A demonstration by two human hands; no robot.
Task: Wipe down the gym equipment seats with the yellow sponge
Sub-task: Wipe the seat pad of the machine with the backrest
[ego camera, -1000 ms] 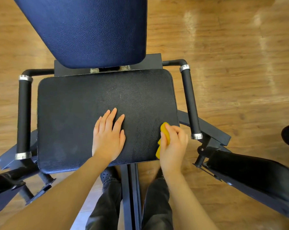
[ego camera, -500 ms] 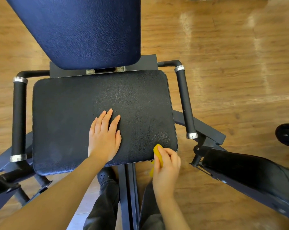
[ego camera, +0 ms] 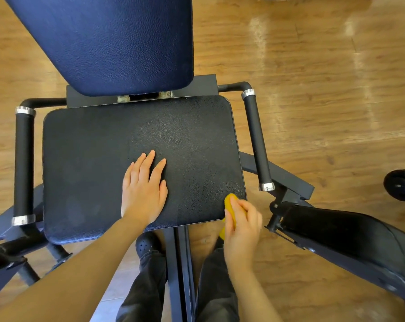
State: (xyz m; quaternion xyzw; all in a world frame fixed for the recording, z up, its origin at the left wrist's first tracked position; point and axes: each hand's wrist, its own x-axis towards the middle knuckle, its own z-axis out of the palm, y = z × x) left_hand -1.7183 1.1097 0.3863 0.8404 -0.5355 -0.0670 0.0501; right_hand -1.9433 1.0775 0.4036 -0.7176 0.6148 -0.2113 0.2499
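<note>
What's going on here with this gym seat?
A person is wiping the black seat pad of a gym machine. The right hand grips a yellow sponge at the pad's near right corner, while the left hand rests flat on the pad. The blue backrest stands behind.

Left hand [ego camera: 142, 198] lies flat on the black seat [ego camera: 92, 159]; right hand [ego camera: 242, 225] grips the yellow sponge [ego camera: 229, 202] at the seat's near right corner.
</note>
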